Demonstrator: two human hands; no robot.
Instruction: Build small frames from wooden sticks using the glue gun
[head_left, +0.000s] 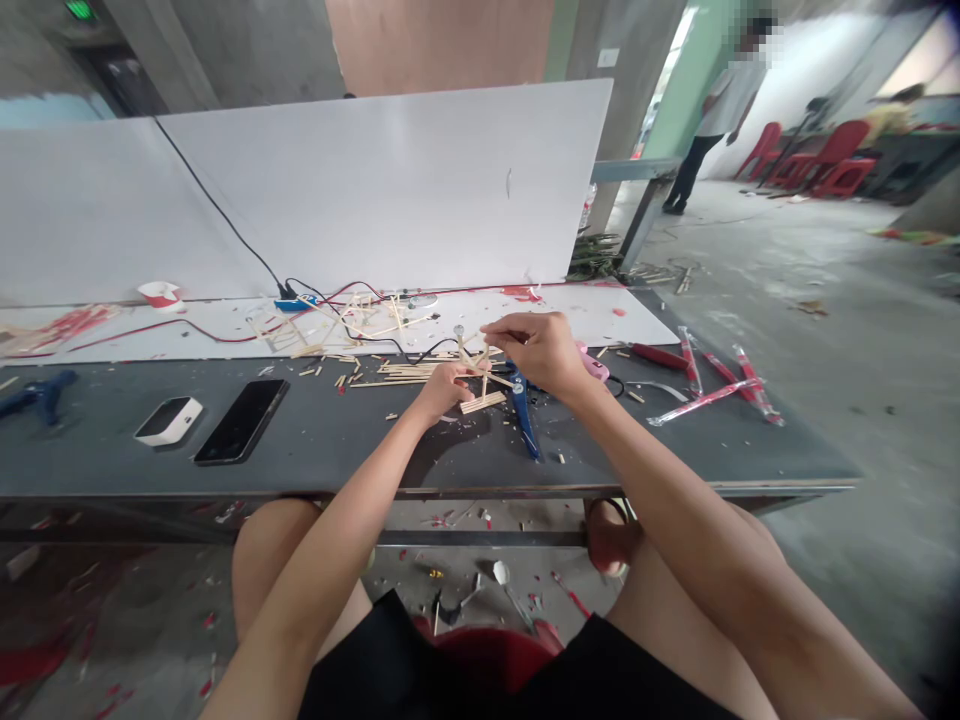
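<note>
A small structure of thin wooden sticks point(485, 384) stands over the grey worktable, with a flat base of sticks laid side by side. My left hand point(444, 390) is closed on its left side, fingers around the crossing sticks. Above it, my right hand point(547, 350) is closed in a pinch at the top of the structure; what lies between the fingertips is too small to make out. Blue-handled pliers point(524, 418) lie just below my right hand. A pink glue gun point(595, 364) rests behind that hand, partly hidden. Loose wooden sticks point(405, 372) lie behind my left hand.
A black phone point(242, 420) and a small white device point(169, 421) lie at left. Red plastic-wrapped sticks point(705, 400) lie at right. Cables run to a blue power strip point(295, 302) by the white panel point(360, 200). A person point(720, 105) stands in the background.
</note>
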